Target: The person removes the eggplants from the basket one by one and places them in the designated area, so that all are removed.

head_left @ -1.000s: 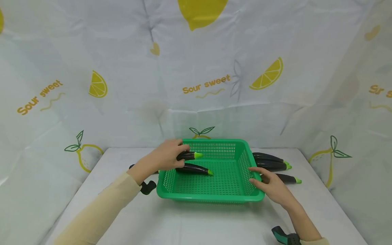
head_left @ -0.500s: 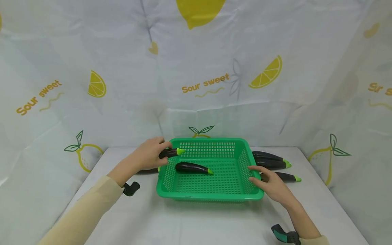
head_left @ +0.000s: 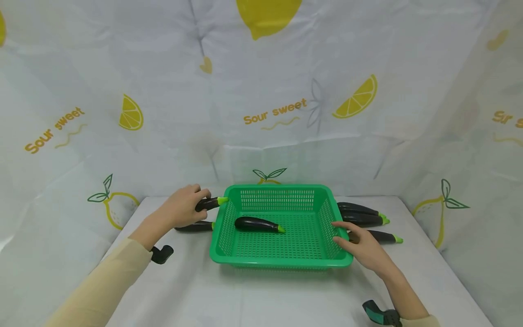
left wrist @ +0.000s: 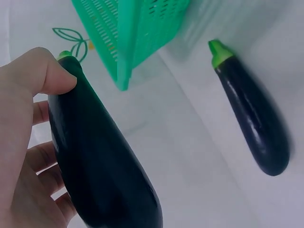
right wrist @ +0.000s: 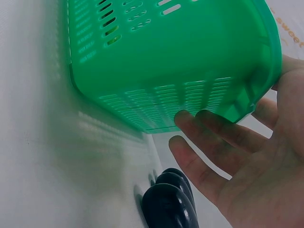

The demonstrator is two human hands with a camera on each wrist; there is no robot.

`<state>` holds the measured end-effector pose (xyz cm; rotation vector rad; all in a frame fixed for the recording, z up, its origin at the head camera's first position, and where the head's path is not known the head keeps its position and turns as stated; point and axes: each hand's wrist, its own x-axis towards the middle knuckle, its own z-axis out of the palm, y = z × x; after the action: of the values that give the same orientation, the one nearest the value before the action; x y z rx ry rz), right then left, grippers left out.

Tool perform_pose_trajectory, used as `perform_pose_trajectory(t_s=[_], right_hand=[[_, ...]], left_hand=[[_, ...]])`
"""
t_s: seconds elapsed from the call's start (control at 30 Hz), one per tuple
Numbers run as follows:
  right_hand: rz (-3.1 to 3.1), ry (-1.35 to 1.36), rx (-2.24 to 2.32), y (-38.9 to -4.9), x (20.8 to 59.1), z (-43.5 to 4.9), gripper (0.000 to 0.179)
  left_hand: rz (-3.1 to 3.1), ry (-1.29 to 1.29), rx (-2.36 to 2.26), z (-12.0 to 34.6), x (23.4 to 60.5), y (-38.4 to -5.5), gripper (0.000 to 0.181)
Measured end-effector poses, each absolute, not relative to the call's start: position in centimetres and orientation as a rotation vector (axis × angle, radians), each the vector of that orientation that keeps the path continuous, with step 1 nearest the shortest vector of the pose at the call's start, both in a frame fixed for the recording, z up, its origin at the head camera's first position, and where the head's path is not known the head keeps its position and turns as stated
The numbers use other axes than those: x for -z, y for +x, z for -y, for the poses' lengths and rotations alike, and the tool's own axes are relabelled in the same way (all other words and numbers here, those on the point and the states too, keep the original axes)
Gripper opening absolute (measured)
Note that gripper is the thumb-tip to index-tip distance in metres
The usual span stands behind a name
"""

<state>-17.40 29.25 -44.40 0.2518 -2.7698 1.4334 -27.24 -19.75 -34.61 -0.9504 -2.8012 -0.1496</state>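
My left hand (head_left: 180,209) grips a dark purple eggplant (left wrist: 102,152) near its green stem end, held above the table at the basket's left side. Below that hand a second eggplant (left wrist: 254,116) lies on the table. One more eggplant (head_left: 257,224) rests inside the green plastic basket (head_left: 282,263). My right hand (head_left: 363,250) holds the basket's right rim, with thumb and a finger over the edge. In the right wrist view, several fingers (right wrist: 218,147) extend along the outside of the basket wall.
Several eggplants (head_left: 361,220) lie on the table (head_left: 261,299) just right of the basket, close to my right hand. White cloth (head_left: 261,154) printed with lemons hangs behind and at both sides of the table.
My left hand has moved left with its eggplant, from over the basket to beyond its left rim. The right hand and the basket have stayed in place.
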Motion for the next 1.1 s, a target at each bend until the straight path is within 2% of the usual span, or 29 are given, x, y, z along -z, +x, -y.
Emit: perform_pose_trajectory(t_s=[0.6,1.1], right_hand=[[2.762,0.256,-1.447,-17.4,44.5,-29.3,0.056],[2.758,0.252,-1.461,-17.4,44.5,-29.2,0.056]], left_hand=[[2.954,-0.755,0.153,22.3,36.9,-27.2,0.032],[3.031,-0.764,0.162,21.8,41.1,-27.4,0.029]])
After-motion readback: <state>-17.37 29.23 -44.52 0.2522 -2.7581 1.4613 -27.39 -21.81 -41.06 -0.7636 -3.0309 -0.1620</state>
